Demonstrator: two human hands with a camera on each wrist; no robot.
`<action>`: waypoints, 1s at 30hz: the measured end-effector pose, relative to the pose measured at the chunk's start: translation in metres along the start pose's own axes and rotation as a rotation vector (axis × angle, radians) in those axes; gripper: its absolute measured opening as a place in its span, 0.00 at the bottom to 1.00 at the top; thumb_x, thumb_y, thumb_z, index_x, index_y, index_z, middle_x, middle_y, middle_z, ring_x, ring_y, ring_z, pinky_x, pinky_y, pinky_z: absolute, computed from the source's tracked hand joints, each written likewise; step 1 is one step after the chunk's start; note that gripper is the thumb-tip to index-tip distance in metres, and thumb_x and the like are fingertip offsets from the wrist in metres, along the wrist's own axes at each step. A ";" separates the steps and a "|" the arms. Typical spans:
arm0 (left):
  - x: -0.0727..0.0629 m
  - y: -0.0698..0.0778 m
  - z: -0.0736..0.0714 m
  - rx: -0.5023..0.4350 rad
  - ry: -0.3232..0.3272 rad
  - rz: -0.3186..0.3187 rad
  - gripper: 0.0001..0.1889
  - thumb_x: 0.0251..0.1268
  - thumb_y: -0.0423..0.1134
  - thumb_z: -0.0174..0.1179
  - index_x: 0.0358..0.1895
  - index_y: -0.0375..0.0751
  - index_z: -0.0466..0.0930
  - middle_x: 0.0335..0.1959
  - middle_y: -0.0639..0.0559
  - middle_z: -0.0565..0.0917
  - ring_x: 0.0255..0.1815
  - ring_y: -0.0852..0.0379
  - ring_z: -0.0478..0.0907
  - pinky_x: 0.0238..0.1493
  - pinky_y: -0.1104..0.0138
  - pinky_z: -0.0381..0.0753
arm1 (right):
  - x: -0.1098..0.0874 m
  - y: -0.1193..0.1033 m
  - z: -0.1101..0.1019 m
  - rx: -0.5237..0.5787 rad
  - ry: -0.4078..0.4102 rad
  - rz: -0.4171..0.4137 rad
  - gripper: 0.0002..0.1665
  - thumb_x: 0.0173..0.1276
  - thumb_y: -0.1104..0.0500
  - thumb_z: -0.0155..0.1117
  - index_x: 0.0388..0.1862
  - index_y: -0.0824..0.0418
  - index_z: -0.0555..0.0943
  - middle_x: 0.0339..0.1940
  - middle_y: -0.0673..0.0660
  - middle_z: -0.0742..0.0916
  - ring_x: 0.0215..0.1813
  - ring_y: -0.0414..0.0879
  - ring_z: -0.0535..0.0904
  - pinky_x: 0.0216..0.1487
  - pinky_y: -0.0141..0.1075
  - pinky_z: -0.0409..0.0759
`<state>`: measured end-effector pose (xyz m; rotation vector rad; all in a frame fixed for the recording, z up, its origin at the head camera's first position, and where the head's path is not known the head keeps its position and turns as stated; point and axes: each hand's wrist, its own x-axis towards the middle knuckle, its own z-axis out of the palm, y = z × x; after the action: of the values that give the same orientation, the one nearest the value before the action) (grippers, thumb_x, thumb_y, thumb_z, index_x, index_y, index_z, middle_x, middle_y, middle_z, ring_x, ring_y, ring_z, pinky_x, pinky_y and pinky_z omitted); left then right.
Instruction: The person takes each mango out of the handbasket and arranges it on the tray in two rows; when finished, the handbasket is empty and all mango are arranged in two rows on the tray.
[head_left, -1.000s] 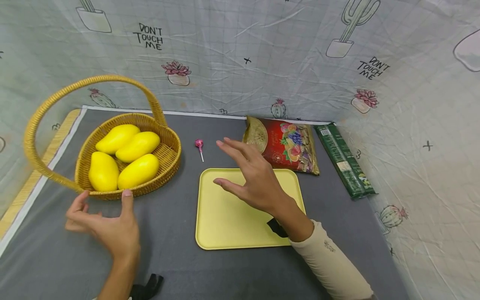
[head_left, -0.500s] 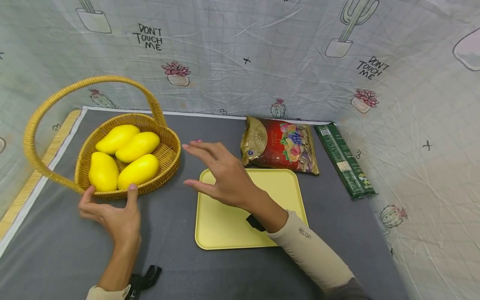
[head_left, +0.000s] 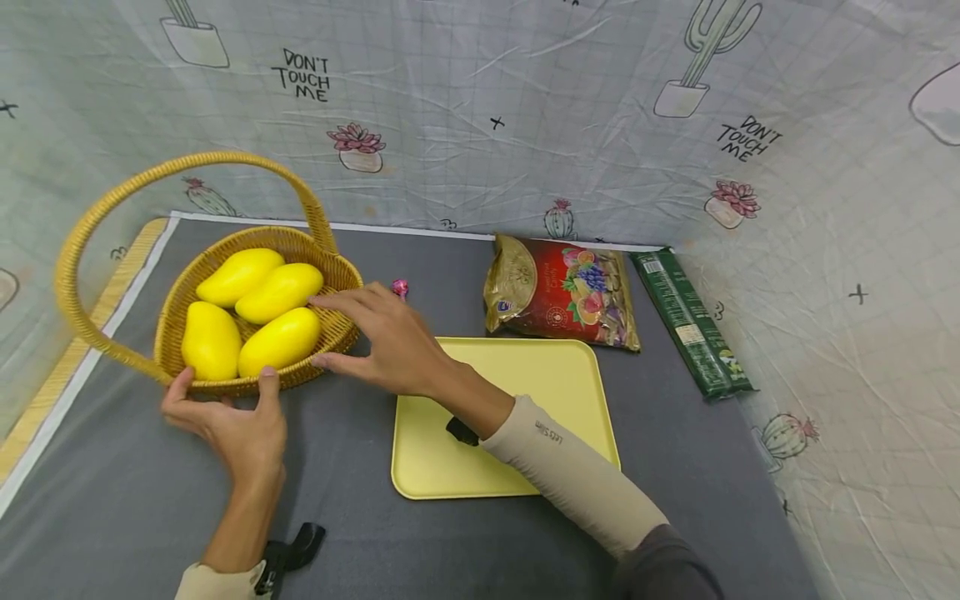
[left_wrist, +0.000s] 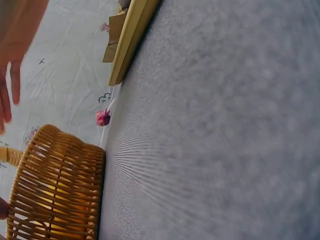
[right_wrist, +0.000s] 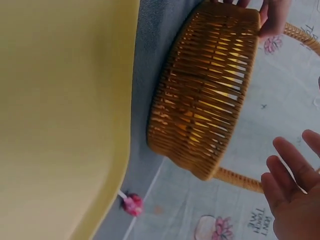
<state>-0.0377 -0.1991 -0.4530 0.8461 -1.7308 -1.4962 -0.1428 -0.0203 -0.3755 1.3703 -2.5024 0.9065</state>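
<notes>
Several yellow mangoes (head_left: 278, 293) lie in a wicker basket (head_left: 347, 279) with a tall arched handle, at the left of the table. My left hand (head_left: 238, 429) holds the basket's near rim, thumb and fingers set apart along it. From the right, my right hand (head_left: 386, 342) reaches over the basket's right rim, fingers extended and thumb apart, with nothing in its grasp. Its fingertips are close beside the mangoes. In the right wrist view that hand's spread fingers (right_wrist: 292, 170) show beside the basket's slatted side (right_wrist: 200, 95).
A yellow tray (head_left: 525, 358) lies under my right forearm. Behind the right hand is a pink lollipop (head_left: 400, 288), its stick hidden in the head view. At the back lie a red and gold candy bag (head_left: 562, 292) and a green packet (head_left: 690, 323), before a printed cloth wall (head_left: 465, 167).
My right hand has moved left from above the tray to the basket's right rim, now partly covering the lollipop. My left hand has come up onto the near rim. The mangoes stay put.
</notes>
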 end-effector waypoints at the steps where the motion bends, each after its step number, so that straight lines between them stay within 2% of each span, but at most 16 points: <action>1: 0.001 0.000 0.000 0.001 0.003 -0.001 0.40 0.67 0.39 0.70 0.73 0.53 0.53 0.75 0.54 0.49 0.79 0.61 0.50 0.72 0.61 0.55 | 0.004 0.001 0.003 0.013 -0.019 0.015 0.41 0.69 0.37 0.75 0.77 0.48 0.76 0.71 0.50 0.83 0.66 0.44 0.76 0.63 0.33 0.75; 5: 0.002 0.001 0.000 -0.003 0.003 0.005 0.39 0.67 0.39 0.70 0.73 0.52 0.54 0.73 0.55 0.49 0.77 0.61 0.50 0.64 0.65 0.54 | 0.021 0.007 0.016 0.057 -0.106 0.058 0.39 0.72 0.37 0.72 0.77 0.48 0.76 0.72 0.49 0.83 0.71 0.44 0.75 0.73 0.35 0.69; 8: 0.002 0.001 0.000 -0.010 0.001 0.004 0.38 0.67 0.38 0.70 0.73 0.52 0.54 0.73 0.55 0.49 0.78 0.61 0.50 0.65 0.65 0.54 | 0.032 0.011 0.024 0.077 -0.168 0.078 0.38 0.72 0.39 0.72 0.77 0.49 0.76 0.72 0.48 0.83 0.73 0.44 0.74 0.76 0.36 0.68; 15: 0.000 0.002 0.000 -0.027 0.002 0.009 0.38 0.68 0.38 0.69 0.73 0.52 0.54 0.74 0.55 0.49 0.79 0.62 0.50 0.70 0.60 0.54 | 0.058 0.016 0.042 0.041 -0.292 0.064 0.34 0.73 0.42 0.72 0.75 0.48 0.78 0.70 0.48 0.84 0.68 0.43 0.75 0.69 0.32 0.69; 22: -0.001 0.002 0.001 -0.032 0.002 0.021 0.38 0.67 0.38 0.70 0.72 0.53 0.55 0.74 0.55 0.50 0.80 0.63 0.50 0.71 0.58 0.55 | 0.078 0.013 0.048 -0.007 -0.386 0.054 0.33 0.70 0.43 0.76 0.71 0.47 0.81 0.67 0.45 0.85 0.67 0.41 0.76 0.72 0.29 0.66; 30: 0.000 0.002 0.000 -0.038 0.012 0.013 0.38 0.66 0.36 0.69 0.72 0.52 0.55 0.73 0.55 0.50 0.78 0.62 0.52 0.67 0.61 0.55 | 0.090 0.007 0.056 -0.059 -0.467 0.063 0.33 0.66 0.42 0.78 0.69 0.45 0.83 0.63 0.45 0.84 0.62 0.40 0.76 0.66 0.27 0.69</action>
<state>-0.0379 -0.1993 -0.4507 0.8207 -1.6914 -1.5079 -0.1918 -0.1140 -0.3881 1.6500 -2.8907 0.5642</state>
